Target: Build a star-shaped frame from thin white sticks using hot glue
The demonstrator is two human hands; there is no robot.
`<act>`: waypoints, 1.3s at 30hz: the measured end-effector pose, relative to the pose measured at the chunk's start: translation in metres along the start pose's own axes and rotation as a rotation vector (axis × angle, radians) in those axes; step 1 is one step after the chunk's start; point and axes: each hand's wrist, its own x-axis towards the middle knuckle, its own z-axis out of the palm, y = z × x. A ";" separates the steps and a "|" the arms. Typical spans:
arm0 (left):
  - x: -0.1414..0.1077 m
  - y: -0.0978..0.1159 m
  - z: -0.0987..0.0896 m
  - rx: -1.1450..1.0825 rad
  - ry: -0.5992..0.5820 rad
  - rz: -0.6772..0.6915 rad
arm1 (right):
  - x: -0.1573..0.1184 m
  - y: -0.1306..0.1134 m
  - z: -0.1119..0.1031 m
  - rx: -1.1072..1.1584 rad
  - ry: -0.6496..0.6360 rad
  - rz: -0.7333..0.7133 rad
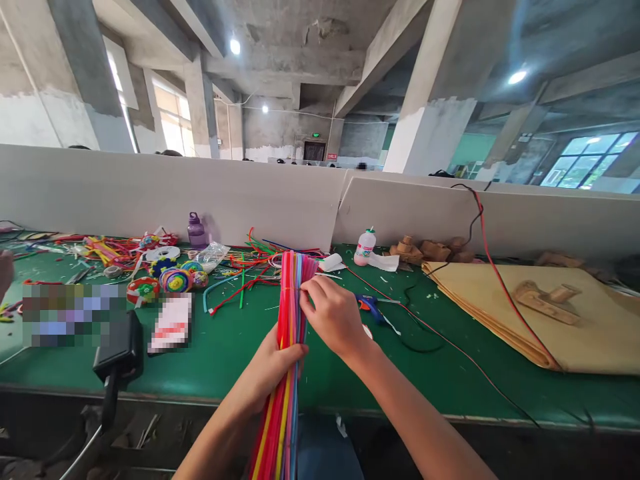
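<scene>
A long bundle of fuzzy pipe cleaners (287, 320), in red, pink, yellow, blue and purple, stands tilted in front of me, its lower end running down past the table edge toward my lap. My left hand (277, 360) is wrapped around its middle, thumb across the front. Near the bundle's top, a thin band seems to run across it. There my right hand (327, 310) pinches its fingers together at the bundle's right edge; what lies between the fingertips is too small to make out.
Loose pipe cleaners (250, 267) and pompom ornaments (175, 280) lie at the back left. A purple bottle (197, 230), a white-and-pink bottle (365, 247), a blue glue gun (369, 307), brown paper sheets (500, 313), trailing cords and a black box-like device (119, 343) surround the green table (225, 363).
</scene>
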 end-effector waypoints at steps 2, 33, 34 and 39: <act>-0.003 -0.006 0.000 0.020 -0.020 -0.013 | 0.003 0.017 0.002 -0.008 0.048 0.065; 0.102 0.023 -0.029 -0.505 0.166 0.153 | -0.028 -0.001 0.014 0.214 -0.558 -0.045; 0.105 0.021 -0.029 -0.482 0.186 0.163 | -0.029 -0.002 0.017 0.144 -0.588 -0.047; 0.115 0.016 -0.027 -0.405 0.235 0.167 | -0.032 0.006 0.031 0.085 -0.608 -0.070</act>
